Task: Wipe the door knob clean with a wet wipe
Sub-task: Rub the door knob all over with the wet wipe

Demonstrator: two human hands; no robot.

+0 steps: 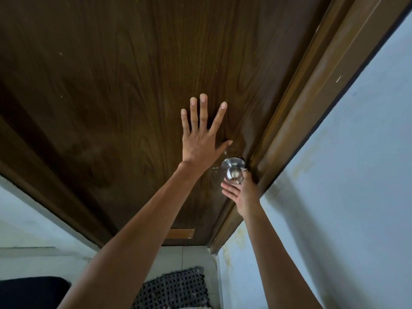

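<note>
Meanwhile the left hand (199, 146) presses flat, fingers spread, on the dark wooden door (111, 97) at centre frame, while the right hand (242, 194) pinches a small white wet wipe (244, 169) against the round silver metal door knob (233, 173).

Dark wood-grain door (111, 85) filled most of view, w/ lighter brown frame (316, 112) at right. Pale blue walls (345, 197) either side, yellowish stains nr the frame's base. Light tiled floor (189, 257) below, w/ grey woven mat (174, 288).

Left hand (201, 144) flat on door (111, 85), right hand (242, 192) at door knob (233, 173)
</note>
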